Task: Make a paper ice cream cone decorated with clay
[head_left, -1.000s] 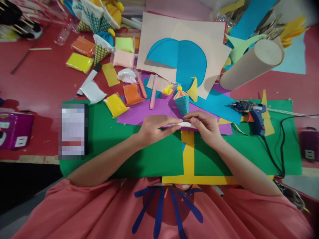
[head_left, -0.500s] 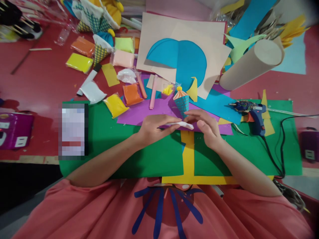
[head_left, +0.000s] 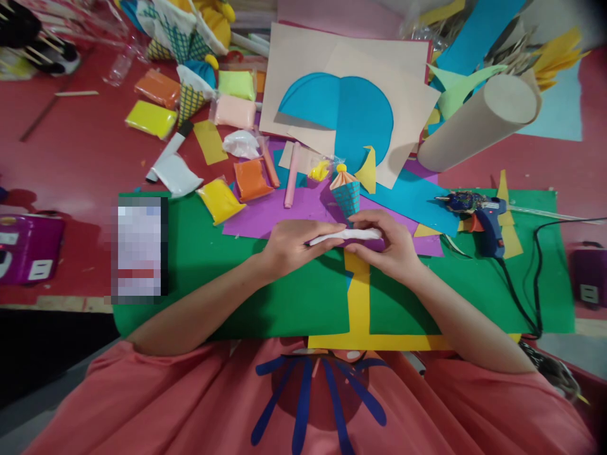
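Between my hands stretches a long, thin strip of soft white clay [head_left: 353,234]. My left hand [head_left: 291,244] pinches its left part between thumb and fingers. At the right end, my right hand [head_left: 391,246] curls its fingers and thumb around the strip. Just beyond my fingertips a small paper cone [head_left: 346,197] lies on purple paper, blue with a grid pattern, a peach pleated top and a yellow ball. A pointed yellow paper scrap [head_left: 368,169] is beside it.
Clay packets in orange [head_left: 253,179], yellow [head_left: 220,200] and white [head_left: 176,175] lie ahead on the left. A glue gun [head_left: 488,218] with its cable rests at the right. A phone [head_left: 139,246] lies left on the green sheet [head_left: 284,303]. A paper roll [head_left: 474,126] stands back right.
My right hand has closed on the strip's right end, where it was apart before. The white strip now reaches further to the right. My left hand has barely moved.
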The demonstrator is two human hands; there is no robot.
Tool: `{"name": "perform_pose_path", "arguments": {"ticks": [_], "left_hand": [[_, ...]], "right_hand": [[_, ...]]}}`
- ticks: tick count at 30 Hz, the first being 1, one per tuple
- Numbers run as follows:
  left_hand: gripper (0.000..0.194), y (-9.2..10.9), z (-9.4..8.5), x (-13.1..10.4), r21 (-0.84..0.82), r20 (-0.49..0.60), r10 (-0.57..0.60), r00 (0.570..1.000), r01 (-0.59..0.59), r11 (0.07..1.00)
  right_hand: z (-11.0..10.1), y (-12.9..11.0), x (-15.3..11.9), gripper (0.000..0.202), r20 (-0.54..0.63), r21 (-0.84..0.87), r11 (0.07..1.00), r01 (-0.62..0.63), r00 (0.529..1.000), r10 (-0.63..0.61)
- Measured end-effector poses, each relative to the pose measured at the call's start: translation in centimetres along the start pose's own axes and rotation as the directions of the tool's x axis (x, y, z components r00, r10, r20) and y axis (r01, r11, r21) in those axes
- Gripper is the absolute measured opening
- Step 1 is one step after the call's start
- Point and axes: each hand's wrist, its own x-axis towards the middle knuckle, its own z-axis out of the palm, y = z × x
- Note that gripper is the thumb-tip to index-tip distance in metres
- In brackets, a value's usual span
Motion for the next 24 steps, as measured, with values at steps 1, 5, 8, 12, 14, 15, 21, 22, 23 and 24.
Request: {"name": "perform_pose_path", "arguments": {"ticks": [1, 5, 8, 12, 14, 15, 21, 22, 23, 24], "left_hand": [[0.02, 0.03, 0.02, 0.05, 0.005, -0.014, 0.012, 1.0, -0.012, 1.0], [0.02, 0.23, 0.09, 0.2, 0.009, -0.035, 0.039, 0.999, -0.039, 0.999], [0.022, 0.38, 0.08, 0.29, -0.031, -0.023, 0.01, 1.0, -0.011, 0.999], [0.023, 0.39, 0.06, 0.36, -0.044, -0.068, -0.003, 0.998, 0.0, 0.999], [0.019, 0.31, 0.07, 0.33, -0.028, -0.069, 0.012, 0.998, -0.014, 1.0], [0.019, 0.26, 0.07, 0.3, -0.022, -0.063, 0.013, 0.998, -0.015, 1.0], [0.018, 0.1, 0.14, 0.12, -0.037, -0.052, 0.017, 0.998, -0.019, 0.999], [0.021, 0.12, 0.16, 0.14, -0.028, -0.055, 0.024, 0.998, -0.026, 0.999], [0.024, 0.15, 0.19, 0.16, -0.016, -0.058, 0.031, 0.998, -0.032, 0.999], [0.026, 0.18, 0.21, 0.19, -0.002, -0.064, 0.039, 0.997, -0.039, 0.999]], "right_hand": [[0.07, 0.03, -0.02, 0.027, -0.003, 0.003, 1.0, -0.001, 1.0, 0.001], [0.15, 0.12, 0.01, 0.016, 0.003, 0.012, 0.999, 0.037, 0.999, -0.037], [0.09, 0.13, -0.01, 0.014, -0.025, 0.038, 0.997, 0.063, 0.998, -0.062], [-0.02, 0.14, -0.16, 0.017, -0.069, 0.089, 0.996, -0.006, 0.998, 0.012], [-0.08, 0.17, -0.17, 0.019, -0.061, 0.14, 0.99, -0.028, 0.997, 0.037], [-0.11, 0.2, -0.15, 0.02, -0.051, 0.168, 0.985, -0.033, 0.998, 0.042], [-0.07, 0.24, 0.01, 0.019, -0.018, 0.265, 0.957, -0.117, 0.992, 0.127], [-0.04, 0.2, 0.03, 0.02, -0.035, 0.266, 0.955, -0.128, 0.989, 0.142], [-0.02, 0.16, 0.04, 0.022, -0.05, 0.264, 0.954, -0.14, 0.986, 0.159], [-0.01, 0.11, 0.06, 0.024, -0.059, 0.263, 0.952, -0.154, 0.983, 0.175]]}}
